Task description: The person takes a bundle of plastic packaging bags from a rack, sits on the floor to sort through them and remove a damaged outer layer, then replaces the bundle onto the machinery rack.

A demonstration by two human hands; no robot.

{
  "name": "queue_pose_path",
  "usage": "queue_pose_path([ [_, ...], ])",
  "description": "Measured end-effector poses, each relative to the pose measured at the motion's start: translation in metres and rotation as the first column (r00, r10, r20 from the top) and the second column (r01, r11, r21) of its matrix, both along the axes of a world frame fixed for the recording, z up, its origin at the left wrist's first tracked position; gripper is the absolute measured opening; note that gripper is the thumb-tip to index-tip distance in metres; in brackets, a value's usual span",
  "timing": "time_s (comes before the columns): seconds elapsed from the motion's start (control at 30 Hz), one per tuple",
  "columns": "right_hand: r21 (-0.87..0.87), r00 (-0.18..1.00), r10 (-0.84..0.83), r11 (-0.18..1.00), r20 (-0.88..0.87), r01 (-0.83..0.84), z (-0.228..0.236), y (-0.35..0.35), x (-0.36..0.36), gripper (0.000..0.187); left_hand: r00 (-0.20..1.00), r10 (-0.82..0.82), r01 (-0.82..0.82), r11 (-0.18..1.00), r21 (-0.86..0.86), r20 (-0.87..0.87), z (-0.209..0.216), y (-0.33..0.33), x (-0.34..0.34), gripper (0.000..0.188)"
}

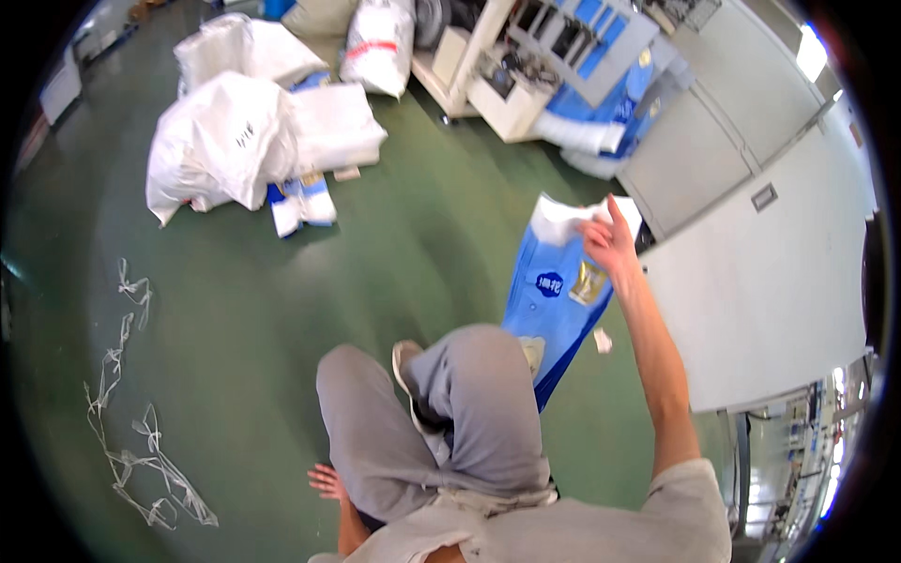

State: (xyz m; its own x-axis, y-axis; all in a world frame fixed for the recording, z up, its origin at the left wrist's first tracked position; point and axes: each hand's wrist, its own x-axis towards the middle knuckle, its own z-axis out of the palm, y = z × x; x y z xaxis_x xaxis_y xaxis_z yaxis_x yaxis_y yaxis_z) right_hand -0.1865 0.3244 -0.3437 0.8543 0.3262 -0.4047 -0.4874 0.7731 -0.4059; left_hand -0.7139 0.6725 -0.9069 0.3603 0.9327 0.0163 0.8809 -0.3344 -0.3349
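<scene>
My right hand [610,242] reaches out ahead on the right. Its fingers are closed on the white top edge of a blue and white printed bag [554,319], with the index finger stretched out. The bag hangs flat and tilted, its lower end beside my right knee, which hides part of it. My left hand [326,480] is low, just left of my left thigh, with its visible fingers spread and nothing in them. Both my knees are bent and close to the floor.
Stuffed white sacks [225,141] stand on the green floor at the far left, with folded blue and white bags [302,205] against them. A machine [526,80] is far ahead. A pale cabinet [760,272] lines the right. Tangled clear strips [122,460] lie at left.
</scene>
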Motion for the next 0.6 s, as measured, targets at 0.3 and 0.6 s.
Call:
queue_pose_path([
  [0.3, 0.321, 0.965, -0.011, 0.944, 0.264, -0.077, 0.127, 0.069, -0.052, 0.048, 0.998, 0.005, 0.005, 0.989, 0.146, -0.068, 0.016, 0.009, -0.005, 0.063],
  [0.6, 0.218, 0.912, -0.121, 0.975, 0.391, 0.036, 0.133, -0.018, -0.124, 0.039, 0.998, 0.033, -0.041, 0.983, 0.181, 0.045, 0.033, 0.005, -0.009, 0.063],
])
